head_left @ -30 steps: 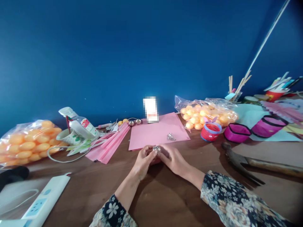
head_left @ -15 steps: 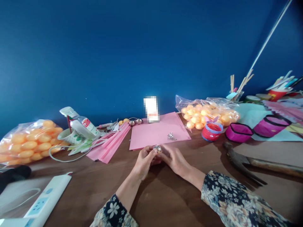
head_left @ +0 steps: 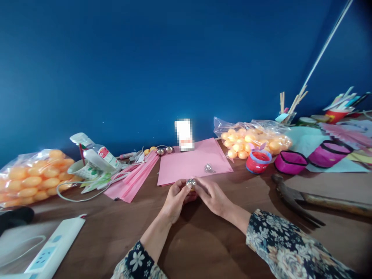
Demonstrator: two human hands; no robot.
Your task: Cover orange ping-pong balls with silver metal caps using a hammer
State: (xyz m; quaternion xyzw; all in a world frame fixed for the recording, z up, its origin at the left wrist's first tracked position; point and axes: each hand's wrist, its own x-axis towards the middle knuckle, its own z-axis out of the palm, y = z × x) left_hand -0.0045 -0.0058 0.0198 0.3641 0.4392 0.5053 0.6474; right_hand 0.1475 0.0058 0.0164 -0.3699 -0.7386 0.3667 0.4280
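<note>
"Where is the small silvery piece (head_left: 191, 181) sitting?"
"Below the frame's centre; the left hand (head_left: 174, 200) and right hand (head_left: 214, 197) are pinching it, both grips closed; pink paper (head_left: 183, 166) is lying just above, on the table (head_left: 209, 252)."

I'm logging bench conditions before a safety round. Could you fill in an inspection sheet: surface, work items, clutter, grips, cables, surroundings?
Surface: brown tabletop, with pink sheets lying on it.
Work items: shiny silver piece held up by the fingertips; small silver cluster on the pink sheets.
Clutter: left bag of orange balls; right bag of orange balls; claw hammer lying at right.
Grips: left grip and right grip meet at the silver piece.
Cables: pale looped cable at left; power strip lower left.
Surroundings: blue wall behind; other people, nothing seen.
</note>
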